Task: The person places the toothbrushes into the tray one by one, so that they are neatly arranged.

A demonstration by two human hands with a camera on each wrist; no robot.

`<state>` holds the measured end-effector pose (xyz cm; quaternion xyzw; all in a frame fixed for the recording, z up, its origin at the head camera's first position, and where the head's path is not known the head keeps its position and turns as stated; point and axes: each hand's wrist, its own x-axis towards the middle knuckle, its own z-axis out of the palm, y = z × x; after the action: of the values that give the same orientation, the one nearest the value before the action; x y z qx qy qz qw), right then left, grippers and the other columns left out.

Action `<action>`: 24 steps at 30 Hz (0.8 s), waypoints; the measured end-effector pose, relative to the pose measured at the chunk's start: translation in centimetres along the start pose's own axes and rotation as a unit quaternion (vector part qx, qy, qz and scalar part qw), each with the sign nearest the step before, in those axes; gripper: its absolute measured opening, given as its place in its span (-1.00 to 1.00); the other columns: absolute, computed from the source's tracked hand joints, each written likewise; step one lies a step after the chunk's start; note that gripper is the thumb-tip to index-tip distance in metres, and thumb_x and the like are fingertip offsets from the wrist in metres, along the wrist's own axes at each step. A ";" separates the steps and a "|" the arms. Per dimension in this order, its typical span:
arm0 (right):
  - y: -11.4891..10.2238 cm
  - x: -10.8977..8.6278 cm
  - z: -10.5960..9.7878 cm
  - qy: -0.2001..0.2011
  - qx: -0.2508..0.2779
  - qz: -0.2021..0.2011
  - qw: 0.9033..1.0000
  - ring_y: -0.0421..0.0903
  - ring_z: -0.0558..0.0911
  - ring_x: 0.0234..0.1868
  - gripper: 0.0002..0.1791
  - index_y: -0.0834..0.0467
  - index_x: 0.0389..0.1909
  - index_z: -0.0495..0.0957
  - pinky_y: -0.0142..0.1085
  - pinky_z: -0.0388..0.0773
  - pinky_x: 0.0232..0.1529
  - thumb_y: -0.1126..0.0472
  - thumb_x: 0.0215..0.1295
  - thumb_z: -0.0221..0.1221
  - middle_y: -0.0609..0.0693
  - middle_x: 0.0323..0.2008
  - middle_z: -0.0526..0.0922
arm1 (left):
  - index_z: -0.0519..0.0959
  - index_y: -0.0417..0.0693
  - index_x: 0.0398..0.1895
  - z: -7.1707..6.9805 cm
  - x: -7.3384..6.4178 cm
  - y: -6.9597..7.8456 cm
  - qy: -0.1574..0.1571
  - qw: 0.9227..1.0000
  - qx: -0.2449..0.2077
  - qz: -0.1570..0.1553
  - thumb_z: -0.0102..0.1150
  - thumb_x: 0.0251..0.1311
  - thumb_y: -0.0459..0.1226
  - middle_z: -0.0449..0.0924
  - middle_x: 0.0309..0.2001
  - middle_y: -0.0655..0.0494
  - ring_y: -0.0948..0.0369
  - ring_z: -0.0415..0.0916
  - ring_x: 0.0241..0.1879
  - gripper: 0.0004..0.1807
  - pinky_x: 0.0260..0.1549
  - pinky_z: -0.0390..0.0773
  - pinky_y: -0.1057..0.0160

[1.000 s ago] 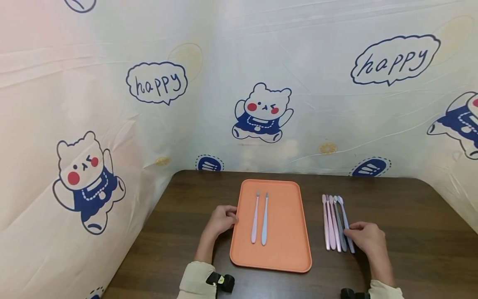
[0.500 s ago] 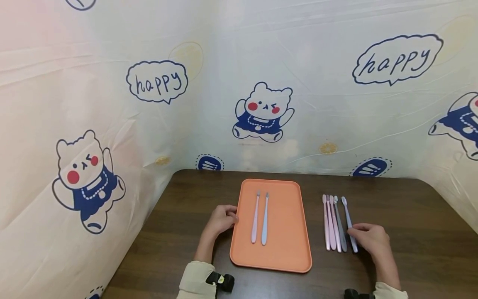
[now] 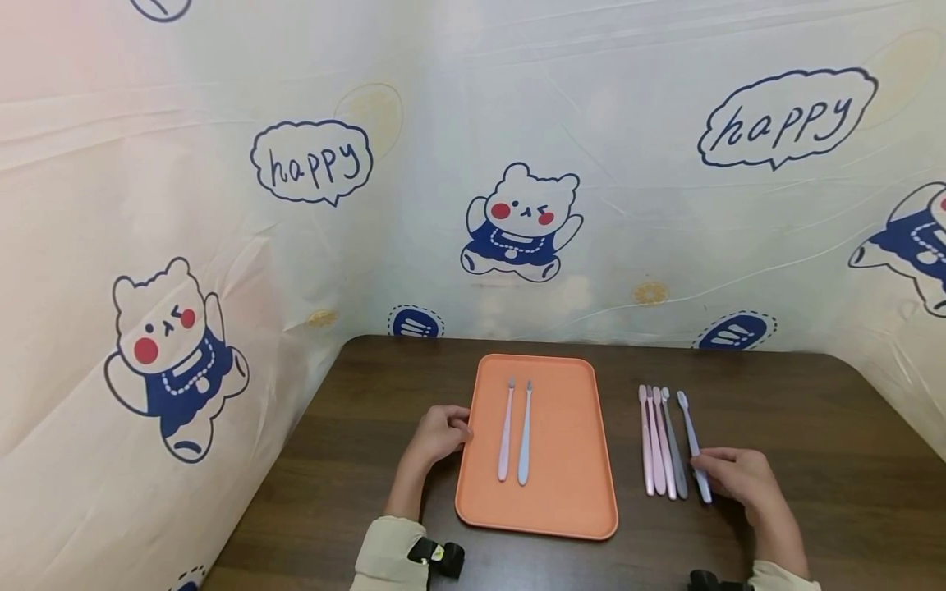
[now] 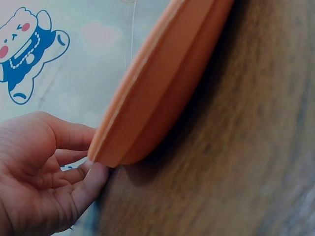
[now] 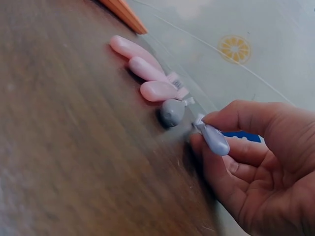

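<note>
My right hand (image 3: 745,478) pinches a lavender-blue toothbrush (image 3: 691,431) by its handle, thumb and forefinger meeting round it in the right wrist view. Just left of it, apart by a small gap, lie a grey toothbrush (image 3: 676,453) and several pink toothbrushes (image 3: 646,447), side by side with their heads away from me. An orange tray (image 3: 569,451) lies in the middle of the table. Its left rim sits between the thumb and fingers of my left hand (image 3: 438,435). On the tray are a pink toothbrush (image 3: 506,435) and a light blue toothbrush (image 3: 525,435), spaced apart.
The dark wooden table (image 3: 828,427) carries everything. Behind it and along the sides hangs a pale curtain (image 3: 443,205) printed with bears and the word "happy".
The lavender-blue toothbrush has moved rightward with my right hand, from beside the grey toothbrush to a small distance off. My left hand and the tray stay where they were.
</note>
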<state>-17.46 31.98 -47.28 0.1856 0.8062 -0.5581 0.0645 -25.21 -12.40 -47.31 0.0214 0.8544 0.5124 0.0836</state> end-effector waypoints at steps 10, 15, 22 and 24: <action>-0.1 -0.2 -0.1 -0.034 0.074 0.004 0.997 -0.40 0.67 -0.37 -0.63 0.54 0.01 0.59 -0.47 0.67 -0.27 0.31 0.35 0.20 -0.22 -0.43 0.74 | 0.60 -0.39 0.12 0.0 0.0 -0.1 -0.003 1.000 -0.007 -0.003 0.18 0.15 -0.51 0.56 -0.37 -0.01 0.24 0.49 -0.41 -0.59 -0.38 0.63 0.27; -0.3 -0.4 -0.1 -0.039 0.094 0.001 0.995 -0.37 0.70 -0.36 -0.73 0.38 -0.03 0.67 -0.46 0.67 -0.27 0.30 0.36 0.21 -0.21 -0.44 0.77 | 0.61 -0.39 0.11 0.1 0.1 -0.1 -0.001 1.000 0.000 -0.001 0.19 0.14 -0.51 0.61 -0.34 -0.05 0.25 0.51 -0.40 -0.59 -0.39 0.64 0.26; -0.5 -0.5 -0.2 -0.045 0.087 0.004 0.995 -0.37 0.71 -0.35 -0.67 0.39 0.05 0.63 -0.46 0.67 -0.27 0.27 0.37 0.22 -0.22 -0.42 0.77 | 0.60 -0.39 0.12 0.1 0.2 -0.1 -0.003 1.000 -0.001 -0.004 0.19 0.15 -0.51 0.60 -0.34 -0.04 0.24 0.51 -0.39 -0.59 -0.38 0.64 0.26; -0.5 -0.5 -0.2 -0.046 0.088 0.004 0.995 -0.37 0.72 -0.34 -0.60 0.44 0.11 0.58 -0.45 0.67 -0.27 0.26 0.38 0.22 -0.22 -0.41 0.78 | 0.60 -0.39 0.12 0.0 0.1 -0.1 -0.002 1.000 -0.001 -0.004 0.19 0.15 -0.51 0.60 -0.34 -0.05 0.24 0.51 -0.39 -0.59 -0.38 0.64 0.26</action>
<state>-17.15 31.83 -46.57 0.1677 0.7495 -0.6344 0.0875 -25.34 -12.39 -47.44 0.0187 0.8538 0.5129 0.0871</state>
